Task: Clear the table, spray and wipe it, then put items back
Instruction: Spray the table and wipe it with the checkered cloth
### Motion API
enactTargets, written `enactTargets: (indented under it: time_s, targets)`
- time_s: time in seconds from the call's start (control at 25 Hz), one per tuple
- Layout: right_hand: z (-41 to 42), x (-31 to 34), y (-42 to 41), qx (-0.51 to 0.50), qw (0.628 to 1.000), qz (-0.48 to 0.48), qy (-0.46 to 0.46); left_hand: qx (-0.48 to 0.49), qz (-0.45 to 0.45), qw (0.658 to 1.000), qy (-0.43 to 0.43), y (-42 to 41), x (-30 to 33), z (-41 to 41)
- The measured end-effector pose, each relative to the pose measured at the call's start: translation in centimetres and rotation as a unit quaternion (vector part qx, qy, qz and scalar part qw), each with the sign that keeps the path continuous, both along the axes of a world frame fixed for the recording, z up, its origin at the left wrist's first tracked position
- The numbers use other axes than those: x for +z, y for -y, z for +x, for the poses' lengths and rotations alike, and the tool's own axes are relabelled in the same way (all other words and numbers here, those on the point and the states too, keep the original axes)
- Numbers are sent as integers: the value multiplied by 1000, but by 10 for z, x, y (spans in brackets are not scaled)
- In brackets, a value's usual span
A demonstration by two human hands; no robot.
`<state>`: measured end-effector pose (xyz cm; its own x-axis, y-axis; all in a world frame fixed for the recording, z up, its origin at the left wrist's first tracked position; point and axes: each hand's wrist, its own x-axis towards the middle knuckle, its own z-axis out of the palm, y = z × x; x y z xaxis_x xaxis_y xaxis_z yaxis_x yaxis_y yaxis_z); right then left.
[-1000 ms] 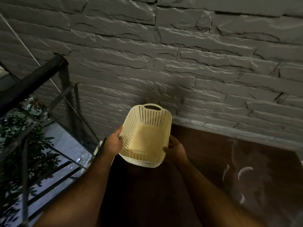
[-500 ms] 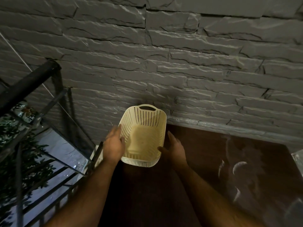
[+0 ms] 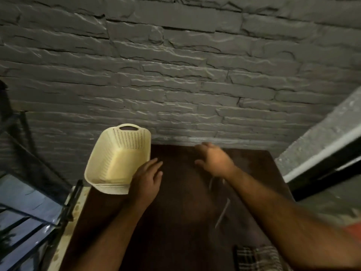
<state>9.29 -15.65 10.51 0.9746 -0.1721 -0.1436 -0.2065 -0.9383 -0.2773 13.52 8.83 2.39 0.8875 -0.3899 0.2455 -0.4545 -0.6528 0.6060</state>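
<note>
Rail (image 3: 72, 200): dark metal, just off the table's left edge.
Basket (image 3: 119, 161): cream, perforated, on the table's far left corner, overhanging the left edge.
Left hand (image 3: 146, 179): mine, fingers loosely spread, holding nothing, just beside the basket's right rim.
Table (image 3: 181, 222): dark top, bare between my arms.
Right hand (image 3: 214, 160): mine, open, empty, blurred, near the far edge by the wall (image 3: 175, 75).
Cloth (image 3: 257, 258): plaid, at the near edge.

A dark brown wooden table (image 3: 175, 222) stands with its far edge against the grey stone-textured wall (image 3: 175, 75). A cream perforated plastic basket (image 3: 117, 163) with a handle slot sits at the table's far left corner. A dark plaid cloth (image 3: 254, 257) lies at the near right edge, well apart from the basket.
</note>
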Motion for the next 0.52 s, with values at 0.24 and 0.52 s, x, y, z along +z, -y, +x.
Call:
enactTargets:
  time_s: [0.24,0.52]
  targets:
    - [-100,67,143,-43,996,-10,-78,-110,40,991,-71,112,-6,-95]
    - [-245,43,264,-81,986,92,-114,-210,145,950,-179,222,-57,-229]
